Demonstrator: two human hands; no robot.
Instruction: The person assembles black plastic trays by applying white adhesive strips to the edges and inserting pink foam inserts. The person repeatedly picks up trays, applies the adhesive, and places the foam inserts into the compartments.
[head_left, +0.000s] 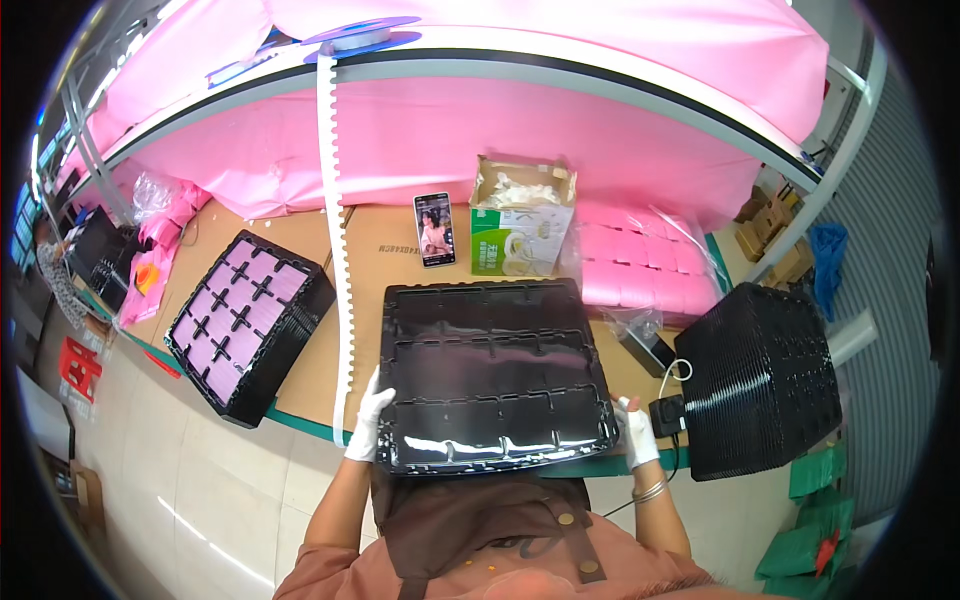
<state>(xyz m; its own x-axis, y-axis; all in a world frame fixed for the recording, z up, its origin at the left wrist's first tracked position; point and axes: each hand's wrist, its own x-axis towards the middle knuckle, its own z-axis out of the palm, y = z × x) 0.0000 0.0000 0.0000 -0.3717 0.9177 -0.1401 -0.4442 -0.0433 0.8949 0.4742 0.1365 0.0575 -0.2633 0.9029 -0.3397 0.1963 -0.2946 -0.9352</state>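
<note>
In front of me a wide, glossy black plastic tray, with moulded ridges marking out compartments, lies across the near edge of the table. My left hand, in a white glove, grips its left side near the front corner. At the right front corner, my right hand holds the tray's edge; it wears a white glove with the fingertips showing bare. The undersides of both grips are hidden by the tray. Close to my right hand sits a black plug adapter with a white cable.
Left stands a stack of black trays with pink cells; right, a tall stack of black trays. Behind are a phone, a green-white carton and pink wrapped packs. A white notched strip hangs from a blue reel.
</note>
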